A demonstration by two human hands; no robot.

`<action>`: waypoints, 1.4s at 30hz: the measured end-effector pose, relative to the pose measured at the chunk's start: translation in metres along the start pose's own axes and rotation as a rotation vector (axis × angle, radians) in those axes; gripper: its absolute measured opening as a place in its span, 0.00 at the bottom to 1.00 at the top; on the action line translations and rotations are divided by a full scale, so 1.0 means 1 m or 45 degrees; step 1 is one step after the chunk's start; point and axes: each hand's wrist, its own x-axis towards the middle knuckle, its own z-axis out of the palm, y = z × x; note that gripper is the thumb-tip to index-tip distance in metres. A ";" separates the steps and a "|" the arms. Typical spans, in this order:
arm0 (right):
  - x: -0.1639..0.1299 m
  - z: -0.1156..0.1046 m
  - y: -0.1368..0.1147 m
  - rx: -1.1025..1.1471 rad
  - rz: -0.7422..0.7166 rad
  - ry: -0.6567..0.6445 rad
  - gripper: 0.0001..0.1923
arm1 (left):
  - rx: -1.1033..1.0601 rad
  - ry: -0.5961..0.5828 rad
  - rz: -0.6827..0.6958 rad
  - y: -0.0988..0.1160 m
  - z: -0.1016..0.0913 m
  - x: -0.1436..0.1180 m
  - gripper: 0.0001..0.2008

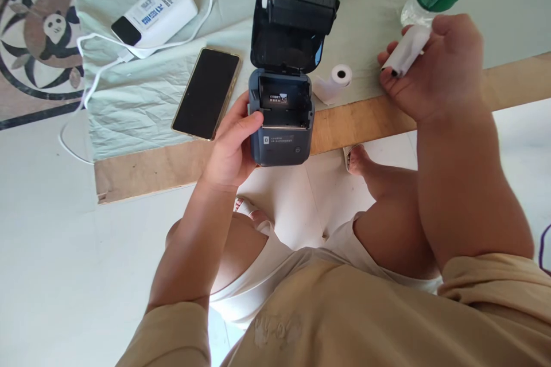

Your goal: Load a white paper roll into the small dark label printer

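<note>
Left hand [235, 146] gripping small dark-grey plastic printer [282, 117] with lid flipped open, right hand [434, 66] clutching 1 white paper roll [407, 49], could probably jam if dropped in crooked.

Low wooden board [142, 169] across pale tiled floor [51, 252]. Over the board's far part, a wrinkled pale-green cloth [138, 97], its near edge bare wood. Left of the board, dark floral floor inlay [38, 34]. Even daylight, soft shadows below the board's near edge.
</note>
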 end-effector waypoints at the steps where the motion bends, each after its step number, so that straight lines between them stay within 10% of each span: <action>1: -0.002 0.001 -0.001 0.023 -0.057 0.008 0.06 | -0.007 -0.002 0.003 0.000 0.000 0.000 0.15; 9: -0.078 0.041 -0.023 -0.174 -0.969 -0.246 0.35 | -0.037 0.019 0.026 0.001 0.004 -0.001 0.11; 14: -0.099 0.070 -0.018 -0.526 -1.267 -0.475 0.33 | 0.013 0.041 0.009 0.002 0.005 -0.002 0.13; 29: -0.094 0.087 -0.002 -0.966 -1.344 -0.441 0.05 | 0.066 0.055 0.033 -0.002 0.004 0.001 0.13; 36: -0.115 0.084 0.012 -0.898 -1.608 -0.416 0.03 | 0.099 0.086 0.120 -0.004 0.006 -0.001 0.15; 42: -0.106 0.070 0.008 -0.627 -1.487 -0.382 0.12 | 0.191 0.084 0.078 -0.004 0.003 -0.003 0.19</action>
